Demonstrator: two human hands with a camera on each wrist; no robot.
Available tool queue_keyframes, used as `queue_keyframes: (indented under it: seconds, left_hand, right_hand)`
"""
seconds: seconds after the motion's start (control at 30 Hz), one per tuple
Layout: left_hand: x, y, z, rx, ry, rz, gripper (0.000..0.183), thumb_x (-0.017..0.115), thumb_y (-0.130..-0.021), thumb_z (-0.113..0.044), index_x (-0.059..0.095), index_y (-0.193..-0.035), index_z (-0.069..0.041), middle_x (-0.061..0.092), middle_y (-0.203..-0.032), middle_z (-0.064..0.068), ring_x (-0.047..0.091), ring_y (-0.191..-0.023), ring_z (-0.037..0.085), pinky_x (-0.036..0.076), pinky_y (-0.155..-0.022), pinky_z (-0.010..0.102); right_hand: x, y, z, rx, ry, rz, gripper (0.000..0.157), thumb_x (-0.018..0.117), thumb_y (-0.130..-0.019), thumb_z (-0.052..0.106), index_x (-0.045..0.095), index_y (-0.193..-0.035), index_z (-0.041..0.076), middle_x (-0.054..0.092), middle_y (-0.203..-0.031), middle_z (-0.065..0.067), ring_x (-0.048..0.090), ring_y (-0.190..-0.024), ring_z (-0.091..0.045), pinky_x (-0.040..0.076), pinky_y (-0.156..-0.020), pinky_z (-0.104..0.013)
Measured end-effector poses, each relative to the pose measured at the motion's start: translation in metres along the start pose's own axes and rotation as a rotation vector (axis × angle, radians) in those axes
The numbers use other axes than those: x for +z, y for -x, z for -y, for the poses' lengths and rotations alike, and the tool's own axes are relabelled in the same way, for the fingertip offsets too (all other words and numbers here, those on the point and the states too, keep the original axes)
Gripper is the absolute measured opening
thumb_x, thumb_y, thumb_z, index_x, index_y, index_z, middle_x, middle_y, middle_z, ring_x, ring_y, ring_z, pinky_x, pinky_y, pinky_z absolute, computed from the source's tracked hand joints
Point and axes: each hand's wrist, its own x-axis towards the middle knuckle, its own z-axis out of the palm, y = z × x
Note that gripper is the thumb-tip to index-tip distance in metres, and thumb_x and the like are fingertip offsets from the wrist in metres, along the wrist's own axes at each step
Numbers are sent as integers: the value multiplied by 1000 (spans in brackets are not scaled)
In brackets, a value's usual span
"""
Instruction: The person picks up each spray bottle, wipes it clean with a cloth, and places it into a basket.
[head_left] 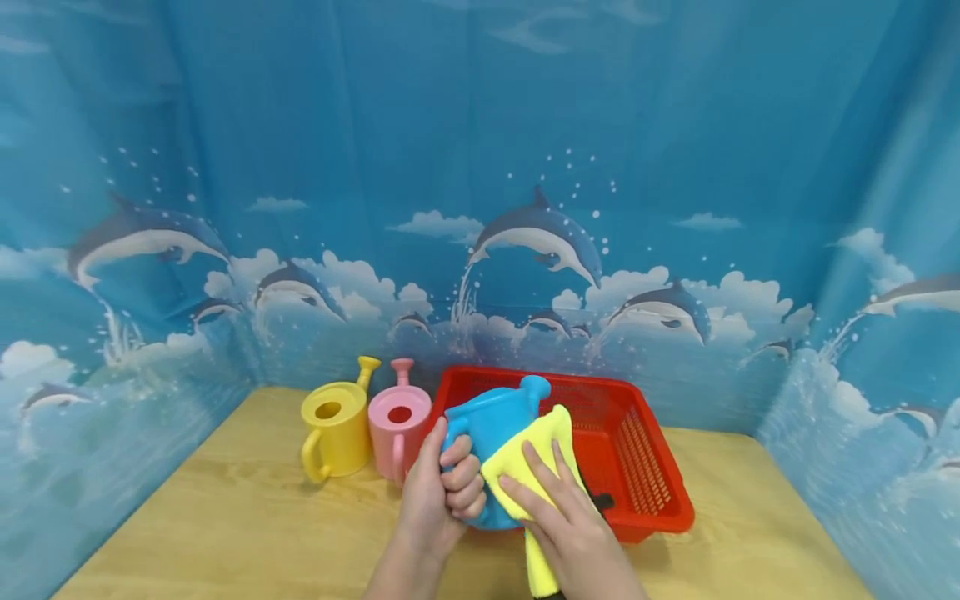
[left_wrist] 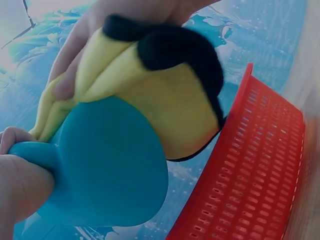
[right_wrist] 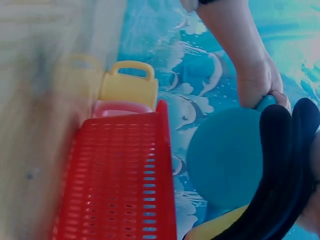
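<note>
A blue watering can [head_left: 495, 417] is held up over the near side of the red basket, its spout toward the back. My left hand [head_left: 448, 492] grips its handle with curled fingers. Against the can's right side lies a yellow cloth [head_left: 517, 467] with a dark edge. My right hand [head_left: 562, 517] presses this cloth to the can, its fingers spread and fairly straight. In the left wrist view, the can's rounded blue base [left_wrist: 112, 165] faces the camera, with the folded cloth [left_wrist: 170, 105] draped beside it.
A red perforated basket [head_left: 652, 450] stands on the wooden table [head_left: 262, 517], behind and to the right of the hands. Left of it stand a pink watering can [head_left: 384, 433] and a yellow watering can [head_left: 348, 442]. A dolphin-print curtain [head_left: 375, 167] surrounds the table's back and sides.
</note>
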Motion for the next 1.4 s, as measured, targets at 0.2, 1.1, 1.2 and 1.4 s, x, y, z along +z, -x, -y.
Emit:
queue_keyframes:
  seconds: [0.2, 1.1, 1.2, 1.4]
  left_hand:
    - [-2, 0, 0, 41, 59, 89, 48, 9, -100, -43, 33, -65, -20, 21, -50, -6, 17, -38, 8, 3, -41, 21]
    - [5, 0, 12, -9, 52, 235, 45, 7, -100, -42, 33, -70, -21, 28, -51, -7, 24, -40, 6, 7, -40, 22]
    - [5, 0, 10, -9, 44, 162, 44, 13, -100, -43, 35, -69, -21, 31, -50, -7, 25, -40, 6, 8, -41, 22]
    - [0, 1, 3, 26, 73, 123, 47, 10, -100, -44, 35, -67, -20, 27, -50, -6, 23, -39, 7, 7, -41, 22]
  right_hand:
    - [-1, 18, 0, -121, 40, -48, 34, 35, -99, 25, 58, -119, 9, 46, -135, -16, 35, -125, -39, 45, -90, -36]
    - [-19, -35, -5, 317, -156, -87, 49, 56, -88, 9, 45, -133, 24, 33, -146, -4, 37, -127, -22, 44, -54, -18]
    - [-15, -28, -6, 306, -164, -75, 48, 56, -88, 9, 46, -133, 22, 35, -145, -7, 49, -115, -23, 35, -48, -12]
    - [-7, -11, -1, 260, -140, -54, 51, 59, -85, 7, 46, -132, 21, 38, -143, -8, 48, -116, -26, 45, -62, -12]
